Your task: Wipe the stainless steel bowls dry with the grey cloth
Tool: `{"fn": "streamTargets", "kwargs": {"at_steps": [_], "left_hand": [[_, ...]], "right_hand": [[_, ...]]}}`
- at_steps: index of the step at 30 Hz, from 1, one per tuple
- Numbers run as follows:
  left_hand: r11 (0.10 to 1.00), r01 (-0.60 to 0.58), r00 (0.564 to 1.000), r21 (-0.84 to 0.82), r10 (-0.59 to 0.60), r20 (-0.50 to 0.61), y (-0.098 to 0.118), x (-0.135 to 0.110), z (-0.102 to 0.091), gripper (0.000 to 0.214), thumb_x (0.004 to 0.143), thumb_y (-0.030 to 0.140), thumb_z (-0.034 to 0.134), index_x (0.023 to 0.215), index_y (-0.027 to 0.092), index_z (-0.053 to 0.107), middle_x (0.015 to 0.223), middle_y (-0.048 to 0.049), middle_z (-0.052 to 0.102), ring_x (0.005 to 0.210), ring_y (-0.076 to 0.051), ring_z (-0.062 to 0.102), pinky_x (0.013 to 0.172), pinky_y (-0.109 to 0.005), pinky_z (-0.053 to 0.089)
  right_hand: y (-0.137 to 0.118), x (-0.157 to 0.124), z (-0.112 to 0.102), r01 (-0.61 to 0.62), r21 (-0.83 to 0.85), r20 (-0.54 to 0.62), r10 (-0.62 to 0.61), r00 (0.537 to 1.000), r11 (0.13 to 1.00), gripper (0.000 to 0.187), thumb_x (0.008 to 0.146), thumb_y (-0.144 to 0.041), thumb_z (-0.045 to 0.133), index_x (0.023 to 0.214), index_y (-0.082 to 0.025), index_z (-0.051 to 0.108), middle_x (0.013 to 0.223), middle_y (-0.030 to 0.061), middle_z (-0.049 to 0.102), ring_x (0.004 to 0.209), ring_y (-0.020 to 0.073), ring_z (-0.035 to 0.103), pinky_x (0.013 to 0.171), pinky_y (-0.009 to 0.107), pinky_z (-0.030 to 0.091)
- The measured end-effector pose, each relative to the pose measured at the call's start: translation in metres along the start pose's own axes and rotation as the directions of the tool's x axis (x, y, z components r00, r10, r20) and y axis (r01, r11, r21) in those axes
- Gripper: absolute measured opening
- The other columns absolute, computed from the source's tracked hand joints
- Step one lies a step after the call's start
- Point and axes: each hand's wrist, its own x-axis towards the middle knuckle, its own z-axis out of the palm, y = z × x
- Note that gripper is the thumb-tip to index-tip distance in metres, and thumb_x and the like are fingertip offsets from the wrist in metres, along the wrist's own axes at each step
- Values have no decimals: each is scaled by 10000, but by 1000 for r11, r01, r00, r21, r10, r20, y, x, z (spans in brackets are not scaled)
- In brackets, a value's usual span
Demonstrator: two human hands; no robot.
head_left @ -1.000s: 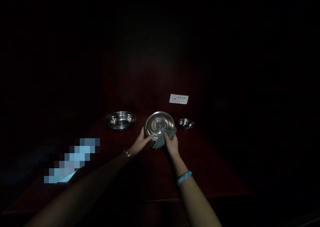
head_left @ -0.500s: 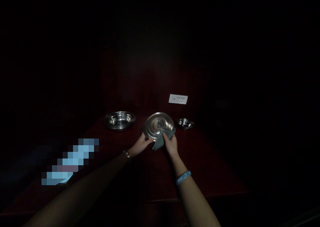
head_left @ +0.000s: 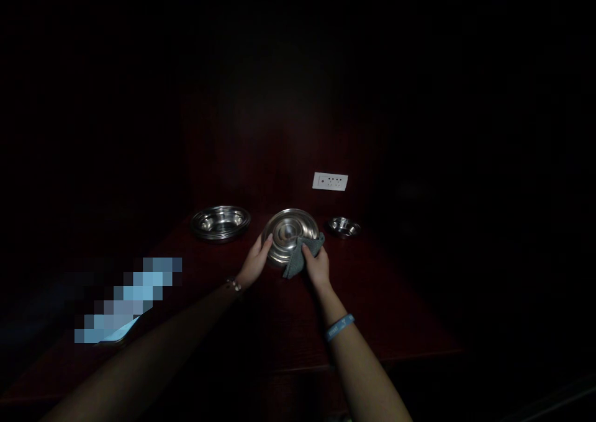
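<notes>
A round, shiny steel plate [head_left: 289, 226] is held tilted up between my two hands above the dark red table. My left hand [head_left: 254, 262] grips its left edge, with the thumb lying over the near face and the other fingers hidden behind. At the plate's lower right, my right hand [head_left: 318, 267] pinches a grey-green cloth [head_left: 298, 259] that is folded against the rim. Part of the plate is covered by the cloth.
Stacked steel plates [head_left: 220, 224] stand to the left. A small steel bowl [head_left: 344, 226] is at the right, below a white wall socket [head_left: 330, 181]. A blurred-out, bright-screened device [head_left: 121, 331] lies at the left on the dark red table [head_left: 372, 323].
My left hand has shifted up along the plate's left edge, its thumb now higher on the face. The plate has moved slightly left; my right hand still presses the cloth at its rim.
</notes>
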Motion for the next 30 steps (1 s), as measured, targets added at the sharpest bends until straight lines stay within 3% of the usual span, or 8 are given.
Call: {"fn": "streamTargets", "kwargs": {"at_steps": [4,9,18,24,30], "left_hand": [[1000,-5,999,11,4,39,0,-1,-1,528,931,463,527,1375,182,484,1468,-123,573,1384,-248,513,1186,-369,353],[995,-25,994,101,15,106,-10,-3,1,778,818,404,681,1466,160,326,1480,-168,532,1443,-264,435,1214,-389,294],[997,-33,997,76,28,74,-20,2,1,696,803,293,651,1446,172,414,1487,-147,529,1469,-265,388,1251,-427,204],[982,186,982,-41,-187,-26,-18,6,-2,531,874,281,574,1391,198,492,1423,-134,599,1358,-285,526,1153,-480,401],[962,265,963,-73,-267,-31,-19,6,-4,592,918,495,555,1453,270,443,1400,-109,621,1249,-278,613,996,-447,548]], "right_hand": [[2,1,0,8,4,-6,-8,1000,1000,348,697,-438,726,946,-195,719,973,80,794,946,268,736,889,381,565],[5,2,0,-21,34,8,21,1000,999,333,696,-427,725,932,-191,715,975,88,795,909,258,743,854,371,577],[8,3,0,-23,41,24,22,999,999,335,690,-428,728,922,-187,717,928,72,798,882,245,745,823,348,577],[8,4,1,-44,7,7,44,999,999,398,691,-457,718,974,-178,718,989,93,794,945,270,739,879,378,566],[6,4,-4,-34,-88,-68,28,997,996,450,701,-536,721,997,-197,715,999,98,788,961,282,734,886,392,557]]}}
